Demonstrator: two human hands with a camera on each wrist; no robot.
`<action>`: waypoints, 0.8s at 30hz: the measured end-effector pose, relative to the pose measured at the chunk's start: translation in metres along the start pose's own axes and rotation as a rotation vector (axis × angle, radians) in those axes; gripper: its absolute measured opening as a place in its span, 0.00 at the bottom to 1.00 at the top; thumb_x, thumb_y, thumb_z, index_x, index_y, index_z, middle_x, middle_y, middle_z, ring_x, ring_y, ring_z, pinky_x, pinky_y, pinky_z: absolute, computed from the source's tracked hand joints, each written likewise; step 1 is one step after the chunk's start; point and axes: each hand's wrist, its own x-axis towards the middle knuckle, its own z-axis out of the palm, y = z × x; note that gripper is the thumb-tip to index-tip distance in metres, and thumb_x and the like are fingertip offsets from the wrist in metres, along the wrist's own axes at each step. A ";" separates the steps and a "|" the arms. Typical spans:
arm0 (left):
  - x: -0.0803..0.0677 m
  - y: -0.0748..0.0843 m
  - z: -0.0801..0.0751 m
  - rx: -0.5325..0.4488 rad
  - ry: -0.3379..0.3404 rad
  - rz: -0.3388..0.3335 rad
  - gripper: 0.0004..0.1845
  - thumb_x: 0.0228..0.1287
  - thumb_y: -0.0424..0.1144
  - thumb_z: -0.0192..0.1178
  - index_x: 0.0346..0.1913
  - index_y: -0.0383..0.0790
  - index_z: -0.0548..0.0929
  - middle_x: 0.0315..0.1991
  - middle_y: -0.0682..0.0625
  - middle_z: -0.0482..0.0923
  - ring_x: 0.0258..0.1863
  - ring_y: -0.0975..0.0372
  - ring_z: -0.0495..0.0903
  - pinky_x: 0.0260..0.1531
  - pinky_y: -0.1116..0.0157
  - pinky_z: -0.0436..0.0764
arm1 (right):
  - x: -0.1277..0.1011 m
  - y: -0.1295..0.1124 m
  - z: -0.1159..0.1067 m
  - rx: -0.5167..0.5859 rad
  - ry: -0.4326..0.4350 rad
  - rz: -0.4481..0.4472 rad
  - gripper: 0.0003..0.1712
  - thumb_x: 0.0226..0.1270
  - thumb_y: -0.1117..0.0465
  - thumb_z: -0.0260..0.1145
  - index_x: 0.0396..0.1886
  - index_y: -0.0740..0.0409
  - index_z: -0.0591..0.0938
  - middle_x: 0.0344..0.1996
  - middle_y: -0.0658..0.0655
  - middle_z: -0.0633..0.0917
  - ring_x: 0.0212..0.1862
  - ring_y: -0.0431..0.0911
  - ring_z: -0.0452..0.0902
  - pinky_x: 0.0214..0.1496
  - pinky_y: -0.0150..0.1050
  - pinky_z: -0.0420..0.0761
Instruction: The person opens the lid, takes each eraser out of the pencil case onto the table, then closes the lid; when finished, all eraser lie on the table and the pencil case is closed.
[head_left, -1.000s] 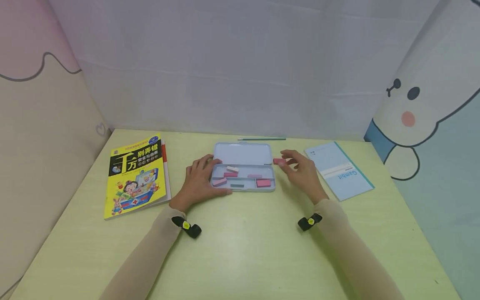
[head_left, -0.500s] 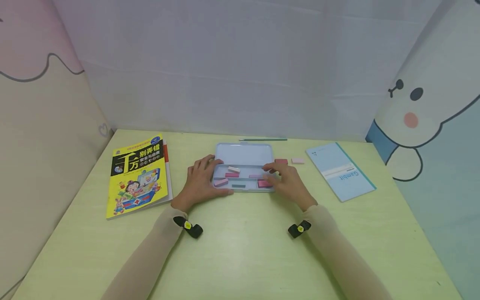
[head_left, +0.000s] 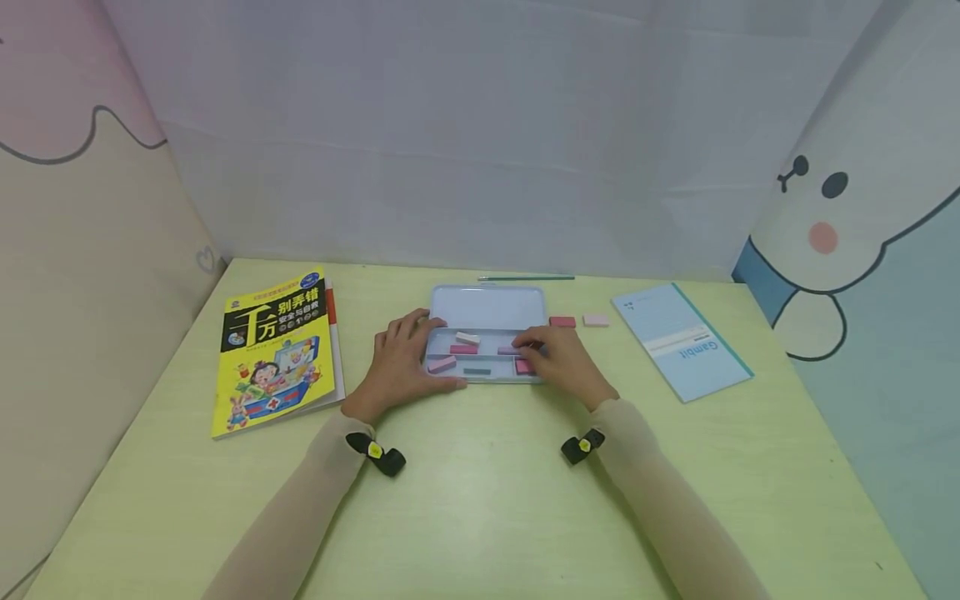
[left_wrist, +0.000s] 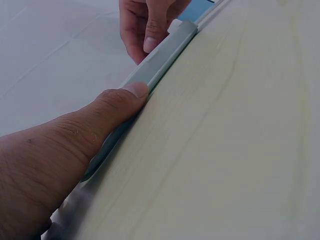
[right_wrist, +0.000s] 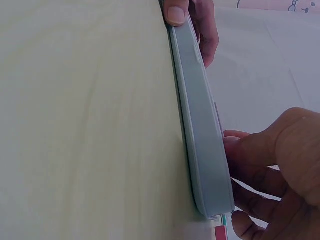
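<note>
A pale blue pencil case [head_left: 487, 308] lies opened flat on the table, its lid away from me. My left hand [head_left: 401, 358] grips its left end, thumb along the front edge, as the left wrist view also shows. Over the right end, my right hand [head_left: 558, 358] pinches a thin lilac eraser [head_left: 507, 351] in the back compartment. In the right wrist view the case wall hides part of those fingertips. Also inside are a white eraser [head_left: 468, 339], a pink eraser [head_left: 463, 350], a light pink eraser [head_left: 442, 364], a grey-green piece [head_left: 477, 372] and a partly covered pink eraser [head_left: 522, 367].
Right of the lid lie a dark pink eraser [head_left: 562, 322] and a pale pink eraser [head_left: 596, 321]. A green pencil [head_left: 527, 278] lies behind the case. A yellow book [head_left: 277, 358] is at the left, a light blue notebook [head_left: 681, 342] at the right.
My right hand has let go of the dark pink eraser beside the lid and moved left into the case, onto the lilac eraser. My left hand keeps its place.
</note>
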 end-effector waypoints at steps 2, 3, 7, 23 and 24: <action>0.000 0.000 0.000 0.003 0.001 0.000 0.56 0.49 0.75 0.75 0.79 0.55 0.68 0.85 0.45 0.56 0.81 0.43 0.55 0.75 0.37 0.60 | 0.001 0.000 0.000 0.004 -0.003 0.020 0.12 0.75 0.69 0.65 0.50 0.61 0.91 0.51 0.61 0.93 0.48 0.52 0.83 0.56 0.50 0.84; 0.000 0.000 0.000 0.003 0.002 0.000 0.56 0.48 0.75 0.75 0.79 0.55 0.68 0.85 0.45 0.56 0.81 0.43 0.56 0.75 0.37 0.60 | 0.002 0.001 0.001 0.004 -0.005 0.028 0.12 0.75 0.69 0.65 0.50 0.61 0.91 0.51 0.61 0.93 0.47 0.51 0.82 0.56 0.49 0.83; 0.001 -0.001 0.000 0.004 0.006 0.002 0.56 0.48 0.75 0.75 0.78 0.55 0.69 0.85 0.45 0.56 0.81 0.43 0.56 0.75 0.37 0.60 | 0.004 0.001 0.002 0.000 -0.005 0.049 0.13 0.76 0.68 0.63 0.51 0.61 0.91 0.52 0.61 0.93 0.48 0.51 0.82 0.56 0.48 0.83; 0.000 -0.001 0.000 0.001 -0.004 -0.007 0.56 0.48 0.76 0.75 0.79 0.56 0.68 0.85 0.45 0.56 0.82 0.43 0.55 0.75 0.36 0.59 | 0.003 -0.001 0.006 -0.052 0.002 0.052 0.12 0.78 0.68 0.65 0.53 0.62 0.91 0.55 0.62 0.92 0.55 0.55 0.86 0.65 0.55 0.84; 0.000 -0.001 0.000 0.001 -0.005 -0.006 0.56 0.48 0.76 0.75 0.79 0.56 0.68 0.85 0.45 0.56 0.82 0.43 0.55 0.75 0.36 0.60 | 0.003 -0.001 0.006 -0.056 0.002 0.054 0.12 0.78 0.68 0.65 0.53 0.62 0.91 0.55 0.62 0.92 0.55 0.55 0.86 0.65 0.55 0.84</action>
